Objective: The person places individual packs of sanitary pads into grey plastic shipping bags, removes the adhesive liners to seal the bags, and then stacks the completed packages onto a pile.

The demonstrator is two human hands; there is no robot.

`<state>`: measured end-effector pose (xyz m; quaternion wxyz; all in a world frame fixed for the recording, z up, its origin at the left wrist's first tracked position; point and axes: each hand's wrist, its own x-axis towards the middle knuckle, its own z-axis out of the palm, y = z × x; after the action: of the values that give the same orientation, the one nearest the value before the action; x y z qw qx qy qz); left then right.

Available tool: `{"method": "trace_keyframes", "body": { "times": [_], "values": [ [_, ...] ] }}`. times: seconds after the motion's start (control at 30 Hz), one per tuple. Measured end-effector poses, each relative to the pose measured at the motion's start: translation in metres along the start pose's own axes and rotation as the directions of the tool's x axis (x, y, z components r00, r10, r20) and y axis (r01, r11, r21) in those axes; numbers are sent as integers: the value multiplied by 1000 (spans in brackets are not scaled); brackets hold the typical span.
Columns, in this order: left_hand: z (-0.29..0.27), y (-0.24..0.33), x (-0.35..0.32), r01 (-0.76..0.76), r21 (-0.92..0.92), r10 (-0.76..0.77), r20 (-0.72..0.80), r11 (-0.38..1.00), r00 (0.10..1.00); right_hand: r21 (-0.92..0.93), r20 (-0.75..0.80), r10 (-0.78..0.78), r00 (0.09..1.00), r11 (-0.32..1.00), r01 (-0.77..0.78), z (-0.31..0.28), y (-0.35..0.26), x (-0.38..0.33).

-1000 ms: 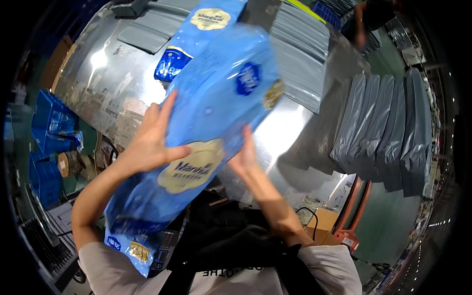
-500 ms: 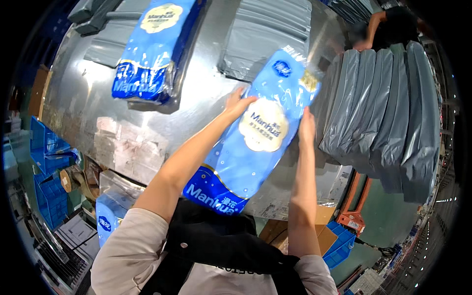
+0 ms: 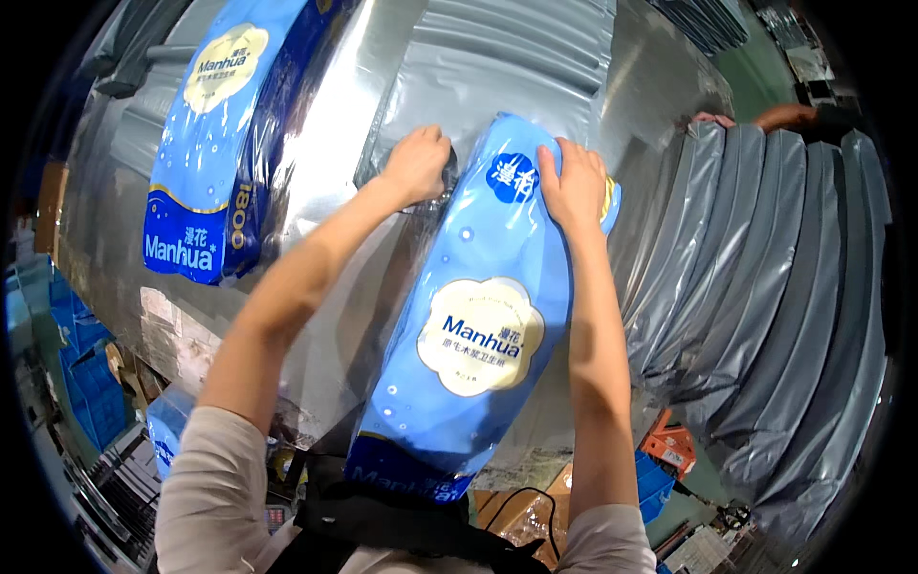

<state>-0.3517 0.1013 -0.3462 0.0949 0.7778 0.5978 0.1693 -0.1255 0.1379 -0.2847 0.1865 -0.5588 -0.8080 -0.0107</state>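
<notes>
"Both your hands have moved up to the blue pack's (image 3: 411, 373) far end?"

"Yes. Your right hand (image 3: 574, 187) touches its top, thumb parted from bent fingers, pinch unclear. Your left hand (image 3: 418, 167) is curled closed just beside its far-left corner; what it pinches is hidden."

"And the long axis?"

"Runs from the counter's (image 3: 325, 368) near edge, far end leaning right; your right is nearer."

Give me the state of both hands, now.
Left hand: closed, fingers curled at the nearer blue pack's upper left edge; what it grips cannot be told.
Right hand: open, laid over that pack's upper right side.
</notes>
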Motion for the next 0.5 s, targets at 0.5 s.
{"method": "trace_keyframes", "body": {
  "times": [0.5],
  "values": [
    [-51,-17,97,-65,-38,61,-110,997,992,216,-145,91,985,975,-58,27,-79,-16]
  ]
}}
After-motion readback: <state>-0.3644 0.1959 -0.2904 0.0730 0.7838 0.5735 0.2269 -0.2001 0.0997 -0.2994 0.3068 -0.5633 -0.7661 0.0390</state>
